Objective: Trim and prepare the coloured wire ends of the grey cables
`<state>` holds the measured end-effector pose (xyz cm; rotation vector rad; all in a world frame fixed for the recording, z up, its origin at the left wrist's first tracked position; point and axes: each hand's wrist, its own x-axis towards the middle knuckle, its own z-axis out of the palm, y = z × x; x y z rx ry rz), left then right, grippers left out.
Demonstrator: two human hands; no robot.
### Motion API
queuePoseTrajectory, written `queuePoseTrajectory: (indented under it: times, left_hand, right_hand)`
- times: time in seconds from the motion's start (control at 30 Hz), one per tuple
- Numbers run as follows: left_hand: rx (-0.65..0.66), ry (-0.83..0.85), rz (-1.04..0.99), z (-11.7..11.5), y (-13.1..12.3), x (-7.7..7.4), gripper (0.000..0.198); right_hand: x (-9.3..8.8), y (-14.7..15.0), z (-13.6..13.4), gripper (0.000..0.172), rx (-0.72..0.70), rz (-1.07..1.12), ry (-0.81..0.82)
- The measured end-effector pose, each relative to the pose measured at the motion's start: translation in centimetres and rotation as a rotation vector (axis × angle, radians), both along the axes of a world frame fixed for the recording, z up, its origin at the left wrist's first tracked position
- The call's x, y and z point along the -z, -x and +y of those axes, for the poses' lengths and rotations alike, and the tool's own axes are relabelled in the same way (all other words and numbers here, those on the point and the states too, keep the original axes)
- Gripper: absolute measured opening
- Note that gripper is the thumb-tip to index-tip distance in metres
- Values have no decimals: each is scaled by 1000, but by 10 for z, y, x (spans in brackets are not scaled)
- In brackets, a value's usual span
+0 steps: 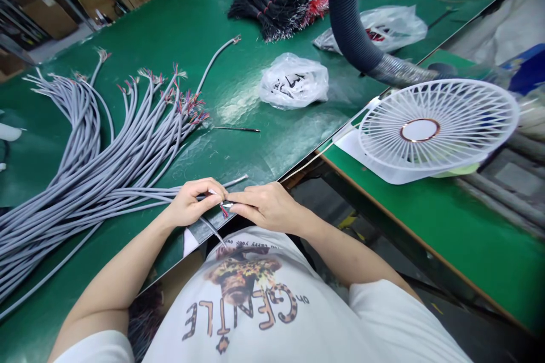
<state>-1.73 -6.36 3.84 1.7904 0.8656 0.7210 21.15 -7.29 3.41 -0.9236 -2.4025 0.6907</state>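
While I watch through the head camera, the left hand [196,201] pinches colored wires [224,211] at the green table's [187,167] near edge, their tips pointing down toward the shirt [255,295]. The right hand [268,204] is narrow beside them; I cannot tell what it grips. Below, a gray cable [213,230] slants lengthwise toward the shirt. One plastic bag [293,82] holds black pieces; another bag [398,25] holds red and dark ones.

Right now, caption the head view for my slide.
Left hand and right hand work at colored wires beside gray multicore cables.
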Motion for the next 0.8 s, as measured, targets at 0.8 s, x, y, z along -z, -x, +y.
queuePoseTrajectory:
  times: [0.8]
  left_hand:
    - [-189, 165, -34, 11, -13, 14, 29]
  right_hand:
    - [-10, 28, 36, 10, 65, 165, 11]
